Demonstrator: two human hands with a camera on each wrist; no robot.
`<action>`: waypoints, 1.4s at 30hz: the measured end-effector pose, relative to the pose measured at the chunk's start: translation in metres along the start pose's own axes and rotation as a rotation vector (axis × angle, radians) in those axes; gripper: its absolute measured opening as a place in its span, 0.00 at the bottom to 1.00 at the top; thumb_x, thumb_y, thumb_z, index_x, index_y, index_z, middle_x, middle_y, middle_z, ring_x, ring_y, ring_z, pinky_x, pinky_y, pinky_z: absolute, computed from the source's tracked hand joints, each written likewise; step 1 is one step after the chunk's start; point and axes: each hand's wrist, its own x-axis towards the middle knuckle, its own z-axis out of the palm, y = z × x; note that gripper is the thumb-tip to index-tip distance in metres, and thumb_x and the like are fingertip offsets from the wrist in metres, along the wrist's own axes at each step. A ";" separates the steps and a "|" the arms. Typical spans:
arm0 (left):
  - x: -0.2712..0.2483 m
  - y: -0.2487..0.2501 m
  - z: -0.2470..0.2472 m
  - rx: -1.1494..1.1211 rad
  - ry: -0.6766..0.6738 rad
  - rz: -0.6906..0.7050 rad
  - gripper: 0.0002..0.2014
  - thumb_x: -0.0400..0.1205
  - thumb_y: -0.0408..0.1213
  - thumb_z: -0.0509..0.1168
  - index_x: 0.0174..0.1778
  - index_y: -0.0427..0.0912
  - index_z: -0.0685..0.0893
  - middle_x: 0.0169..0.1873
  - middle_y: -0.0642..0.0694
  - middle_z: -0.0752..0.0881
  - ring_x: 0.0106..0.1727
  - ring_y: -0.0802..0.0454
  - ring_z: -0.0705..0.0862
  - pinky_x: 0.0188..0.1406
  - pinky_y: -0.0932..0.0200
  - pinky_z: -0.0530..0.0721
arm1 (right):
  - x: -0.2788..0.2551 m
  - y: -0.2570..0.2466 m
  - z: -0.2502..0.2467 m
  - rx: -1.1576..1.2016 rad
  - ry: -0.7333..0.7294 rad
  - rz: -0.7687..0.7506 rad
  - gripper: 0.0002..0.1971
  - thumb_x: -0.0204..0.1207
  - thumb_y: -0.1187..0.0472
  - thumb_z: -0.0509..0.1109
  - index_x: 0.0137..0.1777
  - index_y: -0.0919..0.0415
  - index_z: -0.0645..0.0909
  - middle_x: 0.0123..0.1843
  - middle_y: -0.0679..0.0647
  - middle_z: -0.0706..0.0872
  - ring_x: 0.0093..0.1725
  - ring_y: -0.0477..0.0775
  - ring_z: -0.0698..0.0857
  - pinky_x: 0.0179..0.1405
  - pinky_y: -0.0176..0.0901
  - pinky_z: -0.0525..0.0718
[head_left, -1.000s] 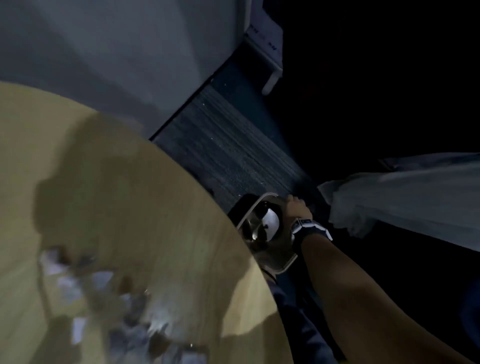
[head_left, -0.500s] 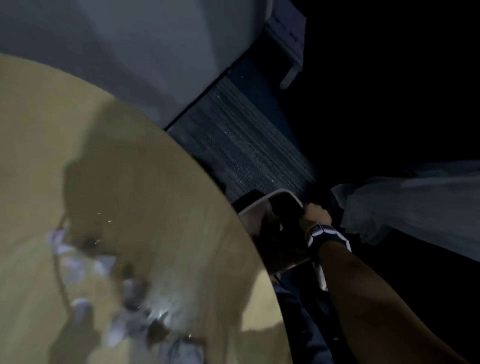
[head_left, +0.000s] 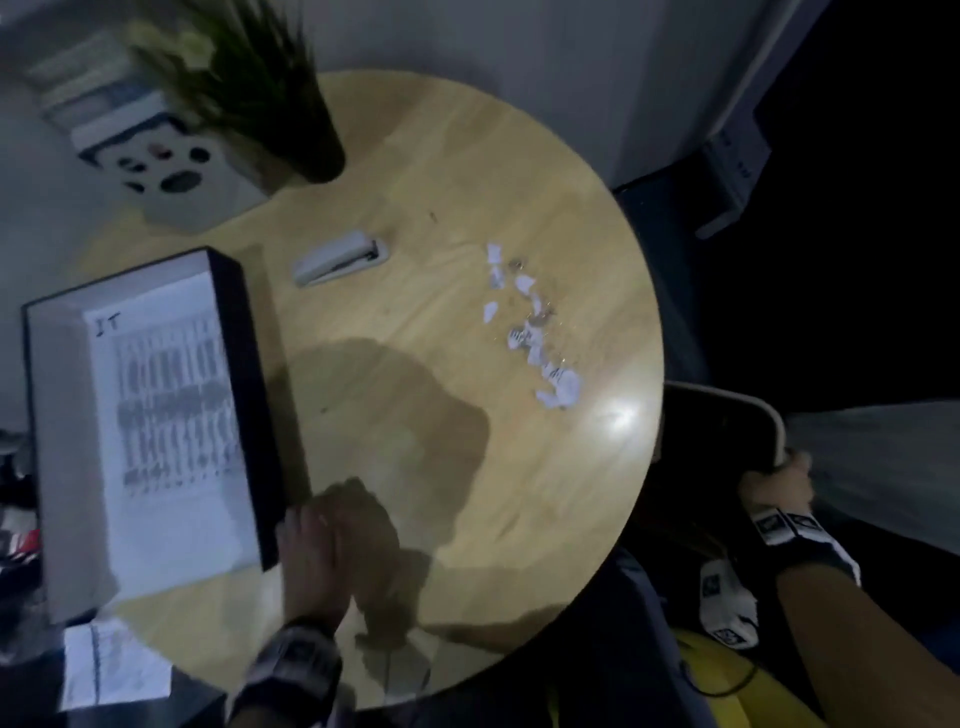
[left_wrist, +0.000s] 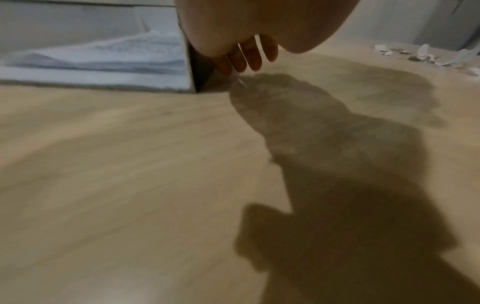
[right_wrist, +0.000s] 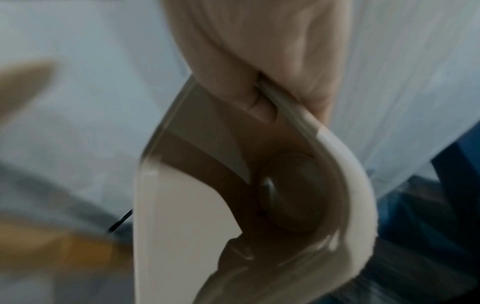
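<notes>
Torn paper scraps lie scattered on the right part of a round wooden table. Just off the table's right edge my right hand grips the rim of a white bin, fingers curled round it. My left hand lies low over the table with straight fingers beside the near corner of a black-walled box that holds printed sheets. Whether the fingers touch the box is unclear.
A grey stapler lies mid-table. A potted plant and a paw-print holder stand at the back left. A loose sheet sits below the box. Pale cloth hangs right of the bin.
The head view has swung from the floor and bin to the whole tabletop. The right hand has brought the bin up to the table's edge. The left hand has come into view.
</notes>
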 end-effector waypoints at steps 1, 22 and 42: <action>0.007 0.003 0.006 -0.007 0.034 -0.014 0.18 0.79 0.40 0.51 0.56 0.30 0.74 0.50 0.26 0.80 0.52 0.28 0.77 0.53 0.36 0.74 | -0.003 0.011 0.001 -0.009 0.011 0.000 0.23 0.77 0.71 0.59 0.73 0.67 0.65 0.68 0.76 0.76 0.65 0.77 0.78 0.59 0.64 0.77; 0.029 0.112 0.071 0.030 -0.035 0.307 0.31 0.83 0.46 0.47 0.80 0.35 0.51 0.81 0.36 0.54 0.82 0.36 0.51 0.79 0.36 0.47 | -0.057 0.034 0.007 0.015 0.154 0.034 0.14 0.77 0.70 0.62 0.58 0.77 0.80 0.63 0.75 0.82 0.62 0.72 0.82 0.62 0.60 0.79; 0.083 0.199 0.088 -0.040 -0.120 0.376 0.37 0.82 0.57 0.38 0.79 0.31 0.46 0.81 0.32 0.49 0.82 0.38 0.46 0.81 0.38 0.48 | -0.026 -0.001 -0.010 0.033 0.104 0.005 0.18 0.75 0.68 0.61 0.64 0.72 0.78 0.65 0.73 0.81 0.64 0.73 0.80 0.61 0.57 0.78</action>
